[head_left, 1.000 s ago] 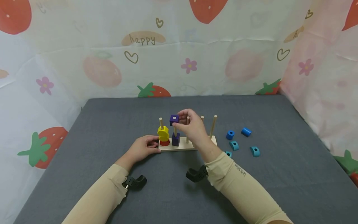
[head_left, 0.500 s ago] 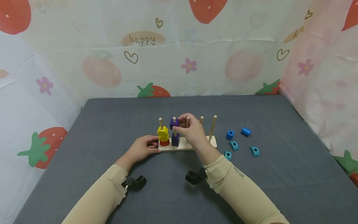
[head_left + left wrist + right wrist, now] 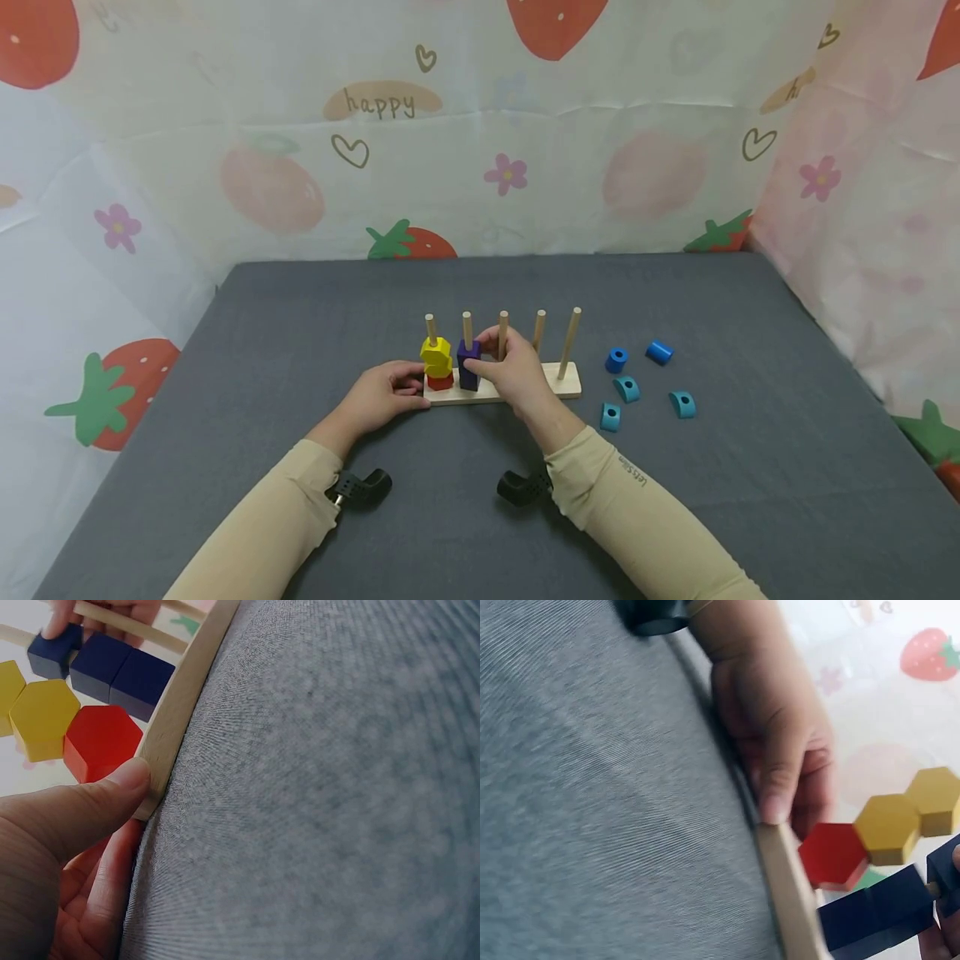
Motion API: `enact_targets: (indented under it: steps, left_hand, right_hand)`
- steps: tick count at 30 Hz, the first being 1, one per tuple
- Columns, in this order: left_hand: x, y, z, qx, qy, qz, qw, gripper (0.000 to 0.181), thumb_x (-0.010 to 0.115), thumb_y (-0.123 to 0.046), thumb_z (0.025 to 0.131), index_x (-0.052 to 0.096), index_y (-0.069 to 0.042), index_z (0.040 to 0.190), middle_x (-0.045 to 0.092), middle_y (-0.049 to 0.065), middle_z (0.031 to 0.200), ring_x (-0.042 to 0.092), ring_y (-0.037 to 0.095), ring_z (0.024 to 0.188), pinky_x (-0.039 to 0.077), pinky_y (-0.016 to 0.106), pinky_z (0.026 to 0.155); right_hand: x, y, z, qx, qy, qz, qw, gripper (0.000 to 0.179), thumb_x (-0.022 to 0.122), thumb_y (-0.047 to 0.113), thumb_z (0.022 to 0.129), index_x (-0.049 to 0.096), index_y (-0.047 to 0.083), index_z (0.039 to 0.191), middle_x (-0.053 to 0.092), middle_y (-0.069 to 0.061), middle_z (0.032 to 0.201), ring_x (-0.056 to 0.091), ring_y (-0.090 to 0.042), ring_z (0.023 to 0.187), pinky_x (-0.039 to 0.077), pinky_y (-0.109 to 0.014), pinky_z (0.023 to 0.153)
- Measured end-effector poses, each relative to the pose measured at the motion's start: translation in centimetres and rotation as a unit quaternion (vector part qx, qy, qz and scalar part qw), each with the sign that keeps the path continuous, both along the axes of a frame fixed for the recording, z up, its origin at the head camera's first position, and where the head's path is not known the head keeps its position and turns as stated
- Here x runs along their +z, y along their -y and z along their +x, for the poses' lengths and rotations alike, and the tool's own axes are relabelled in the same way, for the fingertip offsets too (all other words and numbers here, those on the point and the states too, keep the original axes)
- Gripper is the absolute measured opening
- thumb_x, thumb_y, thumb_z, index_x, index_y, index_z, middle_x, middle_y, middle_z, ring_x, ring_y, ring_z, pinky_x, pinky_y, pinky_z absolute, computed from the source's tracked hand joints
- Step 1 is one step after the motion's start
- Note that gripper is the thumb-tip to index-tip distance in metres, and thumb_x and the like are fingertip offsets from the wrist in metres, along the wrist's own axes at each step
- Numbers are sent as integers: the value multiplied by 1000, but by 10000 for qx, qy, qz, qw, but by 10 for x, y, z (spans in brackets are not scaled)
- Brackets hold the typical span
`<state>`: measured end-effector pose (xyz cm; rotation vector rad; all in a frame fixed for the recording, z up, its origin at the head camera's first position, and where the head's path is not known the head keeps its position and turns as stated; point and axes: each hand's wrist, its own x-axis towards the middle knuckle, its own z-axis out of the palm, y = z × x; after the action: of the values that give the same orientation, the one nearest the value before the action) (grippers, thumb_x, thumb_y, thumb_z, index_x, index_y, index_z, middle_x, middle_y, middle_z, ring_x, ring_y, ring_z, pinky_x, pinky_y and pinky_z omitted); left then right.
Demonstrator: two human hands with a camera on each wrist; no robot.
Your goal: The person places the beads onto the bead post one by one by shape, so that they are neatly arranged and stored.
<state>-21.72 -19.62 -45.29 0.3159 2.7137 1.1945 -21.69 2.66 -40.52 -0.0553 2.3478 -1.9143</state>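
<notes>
My left hand (image 3: 378, 398) grips the left end of a wooden peg stand (image 3: 564, 384), thumb (image 3: 129, 777) on the edge of its base. The first peg carries a red hexagonal block (image 3: 103, 741) with yellow hexagonal blocks (image 3: 437, 353) above it. On the second peg, my right hand (image 3: 519, 372) pinches a dark purple square block (image 3: 54, 654) from the right side. Both wrist views show a small gap between that block and two matching square blocks (image 3: 101, 666) lower on the same peg. Three bare pegs stand farther right, the nearest partly behind my right fingers.
Right of the stand lie two blue cylinders (image 3: 617, 360) and three teal arch-shaped blocks (image 3: 682, 405), loose on the grey cloth (image 3: 337, 308). A printed curtain (image 3: 570, 200) rises behind the table. Each wrist wears a black camera mount (image 3: 363, 487).
My right hand has lowered the purple block down the second peg, close to the blocks below, and more of the peg's tip shows above it. The left hand keeps its place.
</notes>
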Motion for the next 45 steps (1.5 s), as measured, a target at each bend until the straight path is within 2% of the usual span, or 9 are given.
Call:
enact_targets:
  steps: [9, 17, 24, 32, 40, 45]
  left_hand:
    - [0, -1, 0, 20, -5, -53, 10000, 56, 76, -33, 73, 58, -13, 122, 61, 0, 107, 59, 12, 93, 48, 35, 86]
    - [0, -2, 0, 32, 22, -58, 10000, 57, 76, -33, 73, 58, -13, 123, 60, 1, 110, 59, 13, 94, 48, 35, 87]
    - [0, -1, 0, 16, 5, -13, 10000, 57, 76, -32, 73, 58, -12, 123, 60, 2, 111, 59, 13, 95, 48, 35, 86]
    - [-2, 0, -1, -10, -18, -82, 10000, 57, 75, -34, 74, 58, -13, 123, 60, 1, 109, 58, 13, 93, 47, 36, 87]
    - [-3, 0, -1, -2, 10, -83, 10000, 55, 75, -34, 74, 58, -13, 122, 60, 1, 110, 58, 13, 94, 47, 36, 87]
    - [-3, -1, -1, 35, 60, -58, 10000, 56, 76, -34, 74, 58, -13, 122, 60, 1, 111, 58, 13, 94, 48, 36, 87]
  right_hand:
    - [-11, -1, 0, -44, 11, 7, 10000, 28, 74, 9, 76, 57, 11, 99, 59, -6, 109, 50, -26, 117, 33, -46, 101]
    - [-9, -2, 1, -6, -56, -5, 10000, 29, 74, 9, 76, 57, 11, 100, 59, -6, 110, 51, -25, 115, 34, -46, 101]
    - [-6, -5, 3, 3, -172, 182, 9997, 32, 73, 12, 78, 58, 14, 106, 58, -4, 112, 51, -25, 112, 38, -44, 97]
    - [9, -8, 8, 127, -557, -23, 9984, 41, 70, 11, 80, 54, 10, 117, 58, -4, 117, 48, -27, 117, 37, -42, 99]
    - [28, -12, 12, 243, -685, -177, 9972, 43, 67, 9, 83, 50, 17, 121, 55, -4, 122, 47, -22, 120, 38, -38, 100]
    - [40, -13, 12, 238, -819, -84, 9963, 46, 67, 11, 83, 48, 18, 124, 54, -1, 122, 45, -16, 119, 34, -35, 102]
